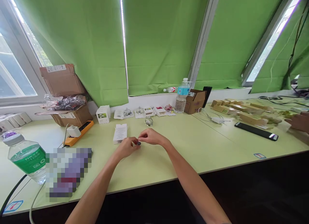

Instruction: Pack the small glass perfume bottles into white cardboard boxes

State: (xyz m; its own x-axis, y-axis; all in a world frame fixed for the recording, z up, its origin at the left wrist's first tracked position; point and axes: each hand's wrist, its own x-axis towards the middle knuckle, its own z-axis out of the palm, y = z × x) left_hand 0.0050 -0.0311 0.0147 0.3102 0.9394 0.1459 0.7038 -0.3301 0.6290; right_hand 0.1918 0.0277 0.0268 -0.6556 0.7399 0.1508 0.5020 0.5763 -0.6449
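Over the middle of the table, my left hand (128,147) is closed, its thumb and fingers around a small dark round piece (138,143). The kind of that piece is too small to tell. My right hand (151,136) pinches just above it, fingertips almost meeting those of the left; what they hold is hidden. Just beyond my left hand lies a white box (120,133) with printed text and an upper flap. A clear glass-like ornament (149,121) rests on the table beyond my right hand.
Small white boxes (103,114) and ornaments (127,112) line the back. A water bottle (181,98) stands by a brown carton (194,101). Left are a green-labelled bottle (29,158) and an orange power strip (80,134). Right, a black phone-like slab (256,131) lies near another person's hand (299,122).
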